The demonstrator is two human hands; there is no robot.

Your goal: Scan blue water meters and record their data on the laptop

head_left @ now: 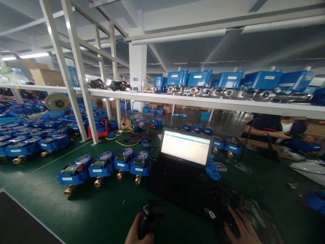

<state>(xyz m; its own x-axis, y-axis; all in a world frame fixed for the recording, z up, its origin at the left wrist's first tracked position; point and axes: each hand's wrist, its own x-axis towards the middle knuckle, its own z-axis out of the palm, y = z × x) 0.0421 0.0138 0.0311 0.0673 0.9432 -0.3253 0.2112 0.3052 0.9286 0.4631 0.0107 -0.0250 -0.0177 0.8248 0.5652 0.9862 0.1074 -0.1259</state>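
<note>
My left hand (pixel 138 234) shows at the bottom edge, wrapped round the grip of a black handheld scanner (pixel 148 217) that points up and away over the green table. My right hand (pixel 240 228) lies low at the bottom right, fingers curved over a dark mouse-like object (pixel 230 220) on a dark patterned pad. Between and beyond the hands stands an open black laptop (pixel 185 159) with a lit white screen. A row of several blue water meters (pixel 104 166) with brass fittings sits left of the laptop.
Many more blue meters (pixel 27 135) cover the table at left. A white shelf (pixel 203 101) overhead carries larger blue meters (pixel 228 83). White frame posts (pixel 81 78) rise from the table. A person in dark clothes (pixel 274 130) sits at right. Cables and a red tray (pixel 100 130) lie mid-table.
</note>
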